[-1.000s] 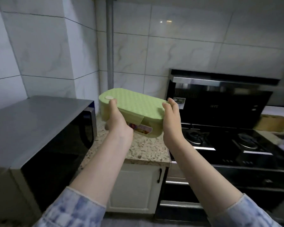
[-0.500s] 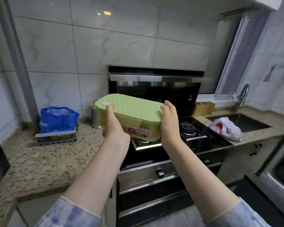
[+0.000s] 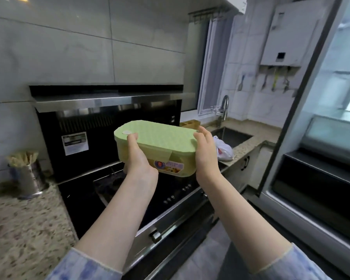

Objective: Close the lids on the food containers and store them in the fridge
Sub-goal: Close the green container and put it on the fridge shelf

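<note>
A green food container (image 3: pixel 160 142) with its lid on and a coloured label on its front is held in the air above the black stove (image 3: pixel 129 190). My left hand (image 3: pixel 137 158) grips its left end with the thumb on the lid. My right hand (image 3: pixel 205 152) grips its right end. At the right edge stands the fridge (image 3: pixel 321 138), with glass shelves showing in its upper part.
A speckled stone counter (image 3: pixel 24 229) lies at the left with a metal holder of chopsticks (image 3: pixel 26 174). Behind the container are a sink (image 3: pixel 230 136) with a tap, a white plastic bag (image 3: pixel 223 150) and a small wooden box (image 3: pixel 190 124).
The view has swung right: the microwave and blue bag left the frame, the sink and fridge came in. Both hands have carried the container along, grip unchanged.
</note>
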`<action>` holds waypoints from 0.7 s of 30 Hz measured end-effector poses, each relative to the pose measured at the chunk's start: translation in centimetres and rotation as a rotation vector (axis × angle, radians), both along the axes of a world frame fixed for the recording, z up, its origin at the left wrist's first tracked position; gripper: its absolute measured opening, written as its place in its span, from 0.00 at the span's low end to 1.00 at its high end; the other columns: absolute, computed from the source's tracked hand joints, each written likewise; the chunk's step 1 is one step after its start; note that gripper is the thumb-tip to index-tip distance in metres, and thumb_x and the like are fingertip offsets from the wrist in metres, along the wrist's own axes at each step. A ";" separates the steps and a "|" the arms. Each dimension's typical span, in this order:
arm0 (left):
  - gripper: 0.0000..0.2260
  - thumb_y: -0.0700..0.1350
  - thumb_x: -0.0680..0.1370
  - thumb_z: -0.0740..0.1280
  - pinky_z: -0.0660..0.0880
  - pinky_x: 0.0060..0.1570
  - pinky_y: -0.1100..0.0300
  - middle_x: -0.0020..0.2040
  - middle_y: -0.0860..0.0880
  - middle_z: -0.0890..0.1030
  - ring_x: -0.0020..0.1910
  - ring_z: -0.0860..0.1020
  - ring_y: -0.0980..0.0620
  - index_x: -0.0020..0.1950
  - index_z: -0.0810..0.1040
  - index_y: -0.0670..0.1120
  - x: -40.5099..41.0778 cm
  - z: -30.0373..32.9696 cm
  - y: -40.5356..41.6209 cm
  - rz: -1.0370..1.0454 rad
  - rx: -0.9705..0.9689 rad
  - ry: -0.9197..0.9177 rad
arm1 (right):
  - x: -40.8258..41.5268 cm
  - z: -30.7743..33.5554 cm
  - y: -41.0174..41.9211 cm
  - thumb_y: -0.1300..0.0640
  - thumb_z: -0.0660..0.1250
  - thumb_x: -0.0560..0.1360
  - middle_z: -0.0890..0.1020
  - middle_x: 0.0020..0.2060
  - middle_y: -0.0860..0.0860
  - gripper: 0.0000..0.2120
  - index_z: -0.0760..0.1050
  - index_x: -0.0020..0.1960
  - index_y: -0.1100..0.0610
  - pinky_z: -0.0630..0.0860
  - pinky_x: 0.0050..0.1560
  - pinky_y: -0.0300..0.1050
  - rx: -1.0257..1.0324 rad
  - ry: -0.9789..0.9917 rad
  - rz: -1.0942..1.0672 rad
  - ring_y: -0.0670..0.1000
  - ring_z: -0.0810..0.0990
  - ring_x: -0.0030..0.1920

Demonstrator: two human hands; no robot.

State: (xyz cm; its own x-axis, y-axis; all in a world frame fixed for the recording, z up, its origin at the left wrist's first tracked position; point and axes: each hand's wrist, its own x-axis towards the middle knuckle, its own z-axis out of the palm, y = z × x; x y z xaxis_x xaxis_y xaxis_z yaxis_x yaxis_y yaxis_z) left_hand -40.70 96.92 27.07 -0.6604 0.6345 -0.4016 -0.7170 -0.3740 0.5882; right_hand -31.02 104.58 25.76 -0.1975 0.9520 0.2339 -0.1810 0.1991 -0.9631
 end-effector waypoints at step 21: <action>0.19 0.56 0.71 0.69 0.77 0.39 0.54 0.50 0.48 0.80 0.45 0.79 0.49 0.58 0.72 0.51 19.2 1.4 19.7 -0.757 0.059 0.037 | 21.8 1.5 11.7 0.54 0.57 0.77 0.77 0.52 0.45 0.15 0.73 0.62 0.50 0.73 0.48 0.42 0.017 0.077 -0.750 0.44 0.76 0.50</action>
State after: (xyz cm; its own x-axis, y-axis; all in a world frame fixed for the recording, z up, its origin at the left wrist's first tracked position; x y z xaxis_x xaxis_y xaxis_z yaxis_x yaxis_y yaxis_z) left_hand -21.52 116.57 28.45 -0.0489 0.9394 -0.3394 -0.7708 0.1806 0.6110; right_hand -9.18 116.32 27.29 0.5196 0.8211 0.2363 -0.0579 0.3098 -0.9490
